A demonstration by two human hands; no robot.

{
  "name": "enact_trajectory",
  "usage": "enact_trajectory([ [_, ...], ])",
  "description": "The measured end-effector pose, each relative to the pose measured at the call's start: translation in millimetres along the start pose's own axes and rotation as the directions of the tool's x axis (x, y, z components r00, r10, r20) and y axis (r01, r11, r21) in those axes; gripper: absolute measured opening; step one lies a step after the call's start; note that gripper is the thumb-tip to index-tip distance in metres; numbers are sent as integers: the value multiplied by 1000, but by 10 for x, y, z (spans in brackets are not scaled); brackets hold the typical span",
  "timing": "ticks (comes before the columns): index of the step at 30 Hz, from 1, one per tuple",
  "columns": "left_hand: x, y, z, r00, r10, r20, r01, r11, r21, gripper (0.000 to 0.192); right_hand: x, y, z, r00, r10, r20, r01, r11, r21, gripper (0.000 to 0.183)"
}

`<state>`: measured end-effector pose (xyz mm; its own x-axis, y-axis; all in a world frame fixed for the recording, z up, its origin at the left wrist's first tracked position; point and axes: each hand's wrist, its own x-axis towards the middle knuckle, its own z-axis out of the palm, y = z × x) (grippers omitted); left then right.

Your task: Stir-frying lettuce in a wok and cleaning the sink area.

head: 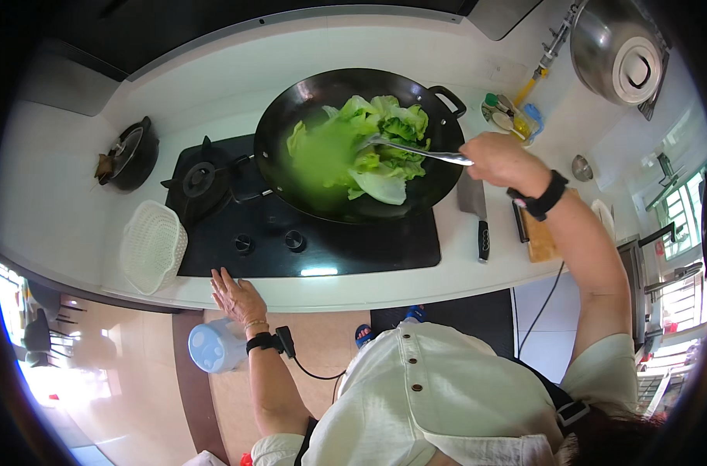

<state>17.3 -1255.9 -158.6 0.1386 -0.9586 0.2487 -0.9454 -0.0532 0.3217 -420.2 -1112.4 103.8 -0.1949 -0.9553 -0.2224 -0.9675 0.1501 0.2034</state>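
Observation:
My right hand [496,160] grips the handle of a metal spatula [414,149], its head in among green lettuce leaves [388,125]. The leaves lie in a large black wok [353,84] on the right side of a black glass gas hob [353,250]. A hazy green blur covers the leaves on the wok's left side. With fingers spread and nothing held, my left hand [240,296] is at the counter's front edge, below the hob. A white perforated plastic basket [153,247] stands to the left of that hand.
A cleaver [475,215] lies right of the hob, beside a wooden cutting board [539,233]. A lidded black pot [133,154] sits at the back left, near the bare burner [199,179]. Condiment containers [513,119] stand behind my right hand. A blue bin [216,346] is on the floor.

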Motion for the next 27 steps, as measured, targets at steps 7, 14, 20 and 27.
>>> enact_trajectory([
  [7,-42,-11,-33,1000,6,3,-6,1000,8,49,22,-164,-288,971,-68,-231,90,992,86,38],
  [14,5,68,-19,1000,20,11,-20,1000,-6,50,213,-171,-101,960,17,-279,4,997,74,46],
  [20,-16,-31,-20,1000,18,-2,-18,1000,20,50,-327,-427,15,963,-65,-260,77,996,36,43],
  [27,-8,23,-9,1000,27,10,-27,1000,2,49,-978,-93,-316,976,27,-215,-19,999,39,40],
])
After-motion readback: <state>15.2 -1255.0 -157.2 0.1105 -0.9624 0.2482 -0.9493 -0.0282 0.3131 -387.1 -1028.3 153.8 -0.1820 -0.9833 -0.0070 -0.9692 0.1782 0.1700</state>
